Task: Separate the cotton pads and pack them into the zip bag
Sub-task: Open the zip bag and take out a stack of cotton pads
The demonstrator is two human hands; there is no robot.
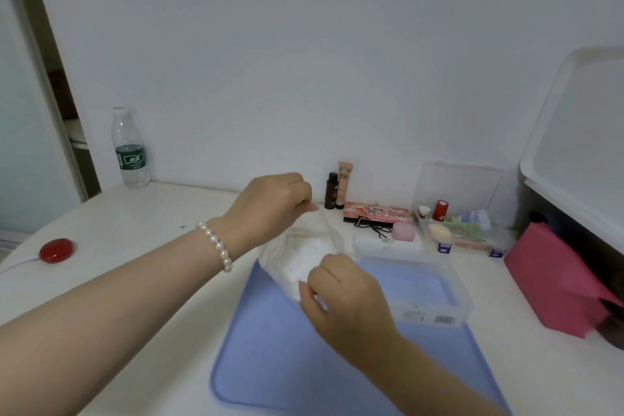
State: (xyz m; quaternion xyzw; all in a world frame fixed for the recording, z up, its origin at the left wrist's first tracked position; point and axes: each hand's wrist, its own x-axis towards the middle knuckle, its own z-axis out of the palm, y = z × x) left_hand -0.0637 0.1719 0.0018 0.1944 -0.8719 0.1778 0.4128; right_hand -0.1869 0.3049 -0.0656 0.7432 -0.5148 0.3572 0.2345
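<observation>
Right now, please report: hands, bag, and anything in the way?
Left hand pinching zip bag at top edge. Right hand gripping bag's near side. White cotton pads inside, bag held over blue mat. Clear box close right; path free.

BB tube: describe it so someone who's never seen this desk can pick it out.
Start at the white wall behind the desk and look just right of the left hand. Two small containers stand upright there, behind the pink palette. The BB tube is the taller, beige one printed "BB"; its neighbour is a shorter dark bottle.
</observation>
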